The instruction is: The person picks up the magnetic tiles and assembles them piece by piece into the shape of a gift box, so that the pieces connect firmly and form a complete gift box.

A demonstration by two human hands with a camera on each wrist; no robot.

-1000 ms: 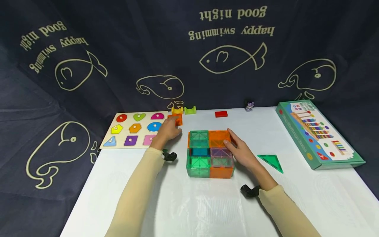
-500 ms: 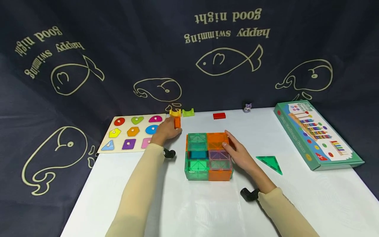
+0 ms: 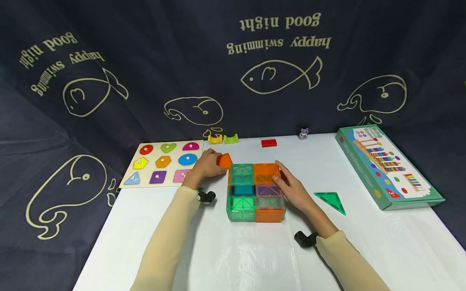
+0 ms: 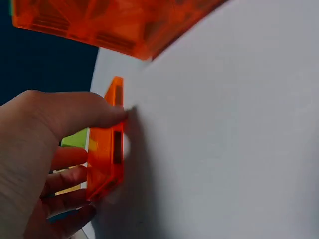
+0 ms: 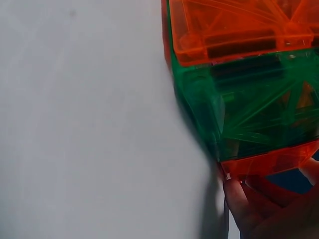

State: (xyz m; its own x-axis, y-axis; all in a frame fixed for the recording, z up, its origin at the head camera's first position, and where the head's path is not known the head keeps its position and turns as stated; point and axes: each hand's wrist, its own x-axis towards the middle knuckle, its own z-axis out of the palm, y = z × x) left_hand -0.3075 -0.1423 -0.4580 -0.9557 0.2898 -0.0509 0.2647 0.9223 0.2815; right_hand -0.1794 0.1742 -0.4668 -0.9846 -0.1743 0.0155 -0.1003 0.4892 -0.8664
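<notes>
My left hand (image 3: 206, 165) pinches an orange translucent magnetic tile (image 3: 224, 161) near the back left corner of a low box built of magnetic tiles (image 3: 242, 215). In the left wrist view, the thumb lies on one side of the orange tile (image 4: 105, 154) and the fingers on the other. My right hand (image 3: 296, 193) grips the box's back right corner. Its thumb is at the orange top tile (image 3: 267, 171), with the other fingers along the side. The right wrist view shows green walls (image 5: 264, 114) and orange tiles at that corner.
A shape puzzle board (image 3: 171, 161) lies at the left. Yellow (image 3: 215, 140) and light green (image 3: 231, 139) blocks, a red block (image 3: 269, 143) and a small figurine (image 3: 303, 133) line the back. A green triangle tile (image 3: 332, 201) and a game box (image 3: 387, 165) are at the right.
My left hand has drawn the orange tile from beside the yellow block toward the tile box and turned it. The right hand stays at the box's corner.
</notes>
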